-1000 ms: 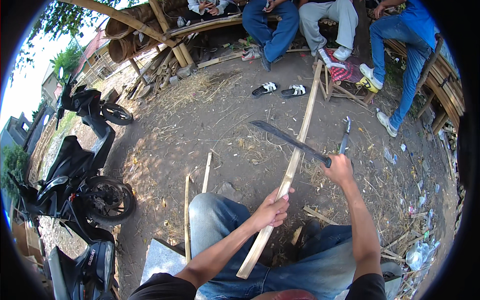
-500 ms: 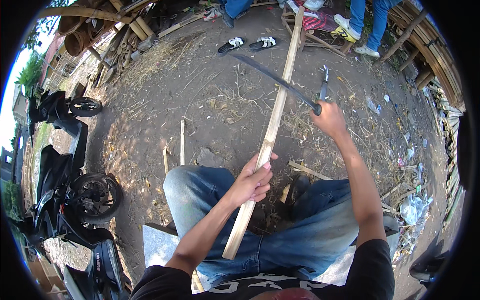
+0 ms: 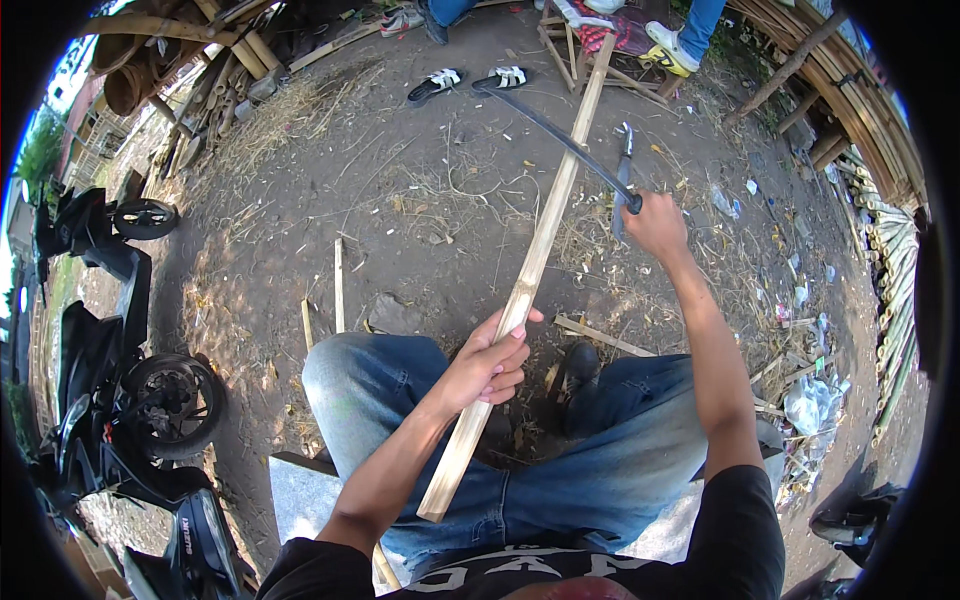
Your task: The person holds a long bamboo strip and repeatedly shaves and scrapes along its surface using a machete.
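Observation:
A long pale bamboo slat slants away from my lap, and my left hand is closed around its lower part. In my right hand is the dark handle of a machete. Its long, slightly curved blade points to the far left and crosses over the upper part of the slat; whether the edge touches the wood I cannot tell. A second knife lies on the ground just beyond my right hand, partly hidden behind the machete handle.
Black-and-white sandals lie ahead on the dirt. Another person's shoes are beside a small wooden frame at the far right. Black motorbikes stand on the left. Bamboo poles and plastic litter lie to the right.
The machete has shifted farther up the slat, away from my left hand. Both hands keep their grips, and the whole view has swung slightly to the right.

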The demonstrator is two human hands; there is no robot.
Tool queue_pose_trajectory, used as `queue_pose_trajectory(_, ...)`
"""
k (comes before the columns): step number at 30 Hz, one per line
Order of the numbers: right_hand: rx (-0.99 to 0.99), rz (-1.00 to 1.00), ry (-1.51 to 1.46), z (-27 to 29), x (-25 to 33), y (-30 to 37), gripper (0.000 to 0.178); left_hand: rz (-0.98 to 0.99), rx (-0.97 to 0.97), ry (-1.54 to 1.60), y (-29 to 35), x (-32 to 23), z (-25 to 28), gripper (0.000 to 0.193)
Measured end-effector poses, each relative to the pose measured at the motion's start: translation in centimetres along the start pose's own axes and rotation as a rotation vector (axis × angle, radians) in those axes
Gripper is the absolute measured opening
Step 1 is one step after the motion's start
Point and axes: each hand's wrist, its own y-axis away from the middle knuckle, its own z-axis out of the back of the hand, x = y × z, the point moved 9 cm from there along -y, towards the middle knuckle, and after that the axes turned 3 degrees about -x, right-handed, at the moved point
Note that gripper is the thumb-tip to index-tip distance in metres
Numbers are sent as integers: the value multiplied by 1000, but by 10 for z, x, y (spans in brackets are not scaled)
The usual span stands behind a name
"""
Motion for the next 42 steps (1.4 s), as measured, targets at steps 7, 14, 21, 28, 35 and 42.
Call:
queue_pose_trajectory(7,272,282,72,-14,75,41,24,15,-30,95,-1,1,11,33)
queue_pose_trajectory(14,-45,-257,118,-27,-101,-12,31,90,110,294,6,9,-14,34)
queue_pose_trajectory(21,73,52,-50,4,-6,23,29,115,76,317,15,10,-7,34)
queue_pose_trajectory(28,142,80,-4,-18,-50,14,26,138,68,176,12,15,-8,33)
queue_pose_trajectory(35,271,-2,-64,-17,12,41,27,115,-53,-10,4,18,10,32)
queue_pose_trajectory(42,78,28,-4,-7,-18,4,25,149,15,-6,12,14,-1,32)
